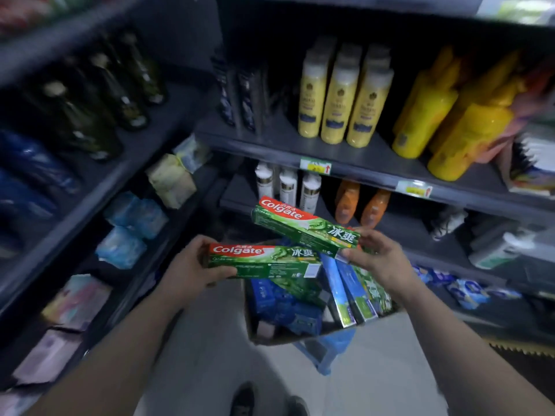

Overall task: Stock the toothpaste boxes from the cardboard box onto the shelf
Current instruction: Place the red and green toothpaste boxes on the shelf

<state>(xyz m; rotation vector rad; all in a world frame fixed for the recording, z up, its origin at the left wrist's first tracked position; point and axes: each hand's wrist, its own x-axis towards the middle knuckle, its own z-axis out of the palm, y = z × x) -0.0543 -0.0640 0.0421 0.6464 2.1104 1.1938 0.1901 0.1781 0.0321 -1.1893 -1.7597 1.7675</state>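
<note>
Toothpaste boxes fill the cardboard box (255, 331) in front of you, which sits on a blue stool (327, 352) on the floor, close to the shelves. You already hold two green ones above it. Your left hand (192, 270) grips the left end of the lower green box (264, 261), thumb on the near face and fingers (196, 243) wrapped over the top, so the box lies level. Your right hand (378, 259) pinches the right end of the upper green box (303, 225), which tilts up and away to the left toward the shelf (375, 163). More boxes, blue and green, stand or lean packed inside the cardboard box beneath both hands.

These look like light, stiff card cartons with a smooth, glossy print, so they may slide in a loose grip and dent at the corners if squeezed hard. Held by one end, a long carton will want to droop; a hold nearer the middle, across the narrow sides, would likely steady it. The shelf above carries yellow bottles (339, 100), with bare room to their left.
</note>
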